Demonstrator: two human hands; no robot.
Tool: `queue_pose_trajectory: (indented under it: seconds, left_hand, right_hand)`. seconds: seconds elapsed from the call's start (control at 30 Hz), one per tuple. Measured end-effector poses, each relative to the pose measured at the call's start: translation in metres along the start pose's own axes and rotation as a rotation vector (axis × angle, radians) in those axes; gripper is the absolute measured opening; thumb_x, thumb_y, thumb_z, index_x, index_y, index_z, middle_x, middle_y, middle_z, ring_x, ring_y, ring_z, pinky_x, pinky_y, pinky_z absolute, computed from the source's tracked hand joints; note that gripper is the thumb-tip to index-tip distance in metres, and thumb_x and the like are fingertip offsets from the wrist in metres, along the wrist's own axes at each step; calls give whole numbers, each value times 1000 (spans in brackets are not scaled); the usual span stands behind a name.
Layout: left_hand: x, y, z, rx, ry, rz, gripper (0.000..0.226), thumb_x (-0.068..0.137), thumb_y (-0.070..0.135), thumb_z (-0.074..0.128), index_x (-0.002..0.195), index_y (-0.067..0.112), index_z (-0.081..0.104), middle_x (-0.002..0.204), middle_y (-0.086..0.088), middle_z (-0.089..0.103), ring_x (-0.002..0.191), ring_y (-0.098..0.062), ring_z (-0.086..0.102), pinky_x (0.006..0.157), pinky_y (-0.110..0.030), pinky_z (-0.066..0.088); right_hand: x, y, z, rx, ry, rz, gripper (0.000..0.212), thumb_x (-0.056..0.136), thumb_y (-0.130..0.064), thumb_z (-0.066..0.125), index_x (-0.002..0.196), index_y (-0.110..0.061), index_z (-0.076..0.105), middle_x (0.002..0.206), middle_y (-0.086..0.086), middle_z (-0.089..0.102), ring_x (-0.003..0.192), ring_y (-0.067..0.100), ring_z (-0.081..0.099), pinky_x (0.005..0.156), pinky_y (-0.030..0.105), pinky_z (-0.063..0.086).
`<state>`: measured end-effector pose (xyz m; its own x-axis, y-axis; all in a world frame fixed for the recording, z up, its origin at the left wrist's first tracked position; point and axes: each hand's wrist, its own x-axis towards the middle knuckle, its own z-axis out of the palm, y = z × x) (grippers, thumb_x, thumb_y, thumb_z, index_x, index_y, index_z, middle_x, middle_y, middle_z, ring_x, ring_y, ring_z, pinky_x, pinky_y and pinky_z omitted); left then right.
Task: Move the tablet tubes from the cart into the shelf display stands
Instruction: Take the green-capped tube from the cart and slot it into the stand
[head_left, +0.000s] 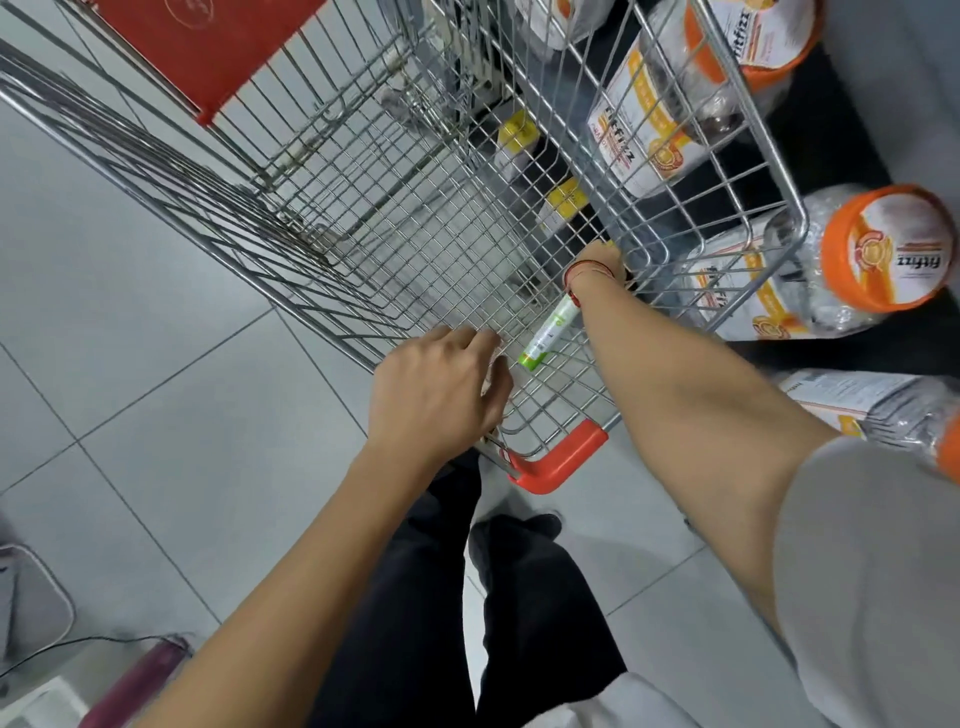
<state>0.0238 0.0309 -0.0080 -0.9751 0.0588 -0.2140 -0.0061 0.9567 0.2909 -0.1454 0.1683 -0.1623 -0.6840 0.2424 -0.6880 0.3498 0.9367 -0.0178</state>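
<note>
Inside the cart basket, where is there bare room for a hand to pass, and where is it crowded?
Bare wire floor spans the basket's middle and left. Crowded at the near right corner: the right hand reaches down there, a green-capped tube beside its wrist, the left hand on the near rim.

Orange-lidded jars (878, 254) stand on a dark shelf (831, 130) above grey floor tiles (156, 415).

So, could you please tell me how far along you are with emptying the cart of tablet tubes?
Nearly done, it seems: the cart basket looks almost bare. In hand: the right hand reaches deep toward the far corner; what it grips is hidden. The left hand rests at the cart's near rim, holding nothing. Left: a green-capped tube on the basket floor and two yellow-capped tubes further in. The display stands are out of view.
</note>
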Motion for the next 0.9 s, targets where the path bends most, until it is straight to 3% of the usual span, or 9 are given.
queue_pose_trajectory:
  seconds: [0.03,0.2,0.3,0.4,0.47,0.6,0.7,0.8,0.9]
  left_hand:
    - [0,0,1,-8,3,0,27,86,32,45,86,13,64,71,-2,69,68,-26,64,49,-28,38]
    - [0,0,3,-17,19,24,23,86,30,50,90,13,64,74,-5,69,71,-30,64,51,-28,36]
    - [0,-1,5,-21,18,27,23,86,30,50,93,13,64,80,-5,71,76,-31,65,52,-30,42]
    - [0,-2,5,-10,0,17,23,87,31,50,95,14,63,85,-6,72,76,-32,65,56,-33,46]
    - [1,-2,4,-3,-17,23,22,87,31,51,94,14,64,87,-8,72,75,-33,66,57,-34,48]
    - [3,1,-6,-64,-51,29,17,87,27,56,95,15,64,96,-10,71,83,-35,66,64,-40,52]
    - [9,18,-21,-124,-42,60,15,87,20,57,97,12,64,100,-15,68,86,-38,63,66,-44,52]
    - [22,51,-42,-141,25,184,17,87,16,56,101,9,63,105,-18,65,87,-38,62,66,-45,52]
    - [36,95,-62,-160,135,345,26,88,13,57,112,8,61,114,-18,63,88,-36,62,67,-43,54]
  right_hand:
    - [-3,-1,-4,38,-15,-18,32,96,-4,50,127,3,52,129,16,58,118,29,59,76,18,56]
    - [-37,3,-33,160,-56,-50,50,93,-17,59,136,2,41,142,18,47,131,29,47,100,33,45]
    - [-55,13,-49,161,10,-143,59,86,-22,69,133,2,43,138,20,49,127,30,50,91,32,50]
    - [-80,23,-77,233,-2,-216,22,85,-24,70,95,-6,62,104,19,63,95,23,63,64,20,45]
    - [-99,33,-100,264,11,-241,25,83,-29,72,74,-11,56,75,18,54,67,20,55,61,20,40]
    - [-147,65,-153,377,155,-384,46,83,-28,72,117,2,64,115,19,67,109,29,61,75,24,46]
    - [-184,95,-188,404,265,-405,36,82,-30,72,103,0,72,110,21,69,109,33,61,92,32,44]
    - [-221,126,-216,424,367,-428,29,80,-33,73,83,-4,72,87,17,71,95,32,62,89,31,42]
    - [-256,159,-240,449,472,-420,28,79,-34,73,93,-9,73,93,10,68,102,28,59,82,24,38]
